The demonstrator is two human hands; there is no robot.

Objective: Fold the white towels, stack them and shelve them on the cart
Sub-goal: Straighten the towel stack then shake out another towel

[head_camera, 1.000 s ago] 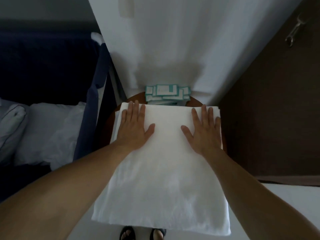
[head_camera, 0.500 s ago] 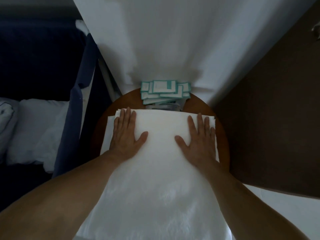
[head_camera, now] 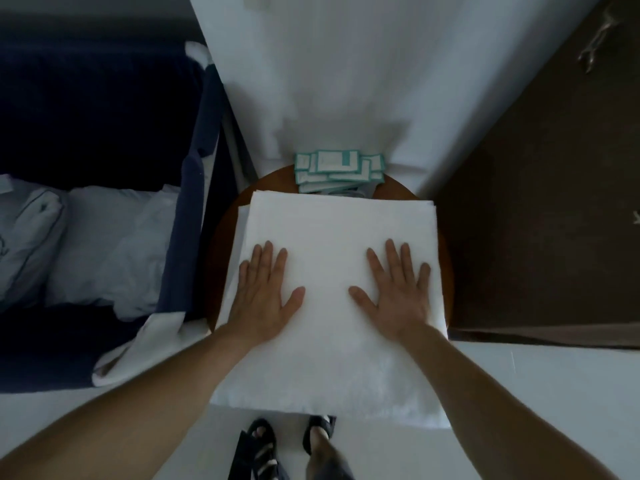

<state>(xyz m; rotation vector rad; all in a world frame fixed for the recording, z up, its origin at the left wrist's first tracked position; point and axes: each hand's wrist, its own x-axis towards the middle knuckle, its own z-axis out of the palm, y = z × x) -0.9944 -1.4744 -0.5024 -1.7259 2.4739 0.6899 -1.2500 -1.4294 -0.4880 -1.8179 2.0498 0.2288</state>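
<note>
White terry towel (head_camera: 339, 237) lay partly folded on the round brown wooden table (head_camera: 394, 192), its near end overhanging. Left hand (head_camera: 266, 296) and right hand (head_camera: 398, 296) pressed it flat-fingered, grasping nothing. Final fold, stacking and shelving were judged outstanding.

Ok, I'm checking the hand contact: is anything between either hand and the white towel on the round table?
Nothing visible does. The left hand and right hand lie flat, fingers straight, directly on the white towel. The teal-edged packets sit past its far edge on the round table, clear of both hands.
</note>
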